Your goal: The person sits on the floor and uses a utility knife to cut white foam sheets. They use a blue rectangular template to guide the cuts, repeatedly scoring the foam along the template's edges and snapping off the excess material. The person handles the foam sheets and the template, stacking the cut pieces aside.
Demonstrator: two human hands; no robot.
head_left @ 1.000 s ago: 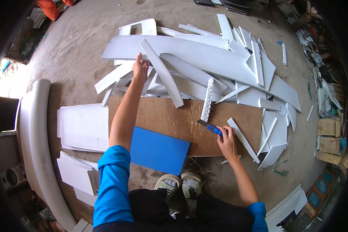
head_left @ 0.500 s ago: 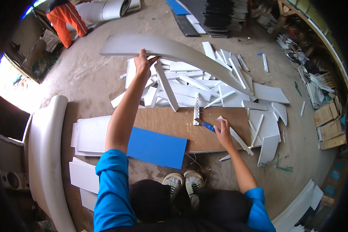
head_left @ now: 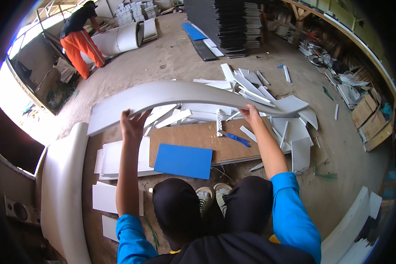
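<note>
A long, bowed white foam strip (head_left: 171, 92) spans the air above the work board. My left hand (head_left: 133, 126) grips its near edge toward the left end, thumb and fingers closed on it. Farther right, my right hand (head_left: 252, 115) grips the same edge. Below lies a brown wooden board (head_left: 176, 135), with a blue-handled cutter knife (head_left: 236, 138) resting on it near a speckled white strip (head_left: 219, 122). A flat blue foam sheet (head_left: 183, 161) overlaps the board's near edge. White sheets (head_left: 123, 158) are stacked to the left of the board.
White foam offcuts (head_left: 207, 108) are heaped beyond the board. A big white foam roll (head_left: 66, 189) stands along my left. Far left, a person in orange trousers (head_left: 81, 48) bends over another roll (head_left: 119, 39). Tall dark sheet stacks (head_left: 224, 26) stand at the back; cardboard boxes (head_left: 367, 110) sit right.
My right hand has let go of the cutter knife, now on the board, and taken hold of the foam strip. The strip has come lower and nearer; the view has tilted up.
</note>
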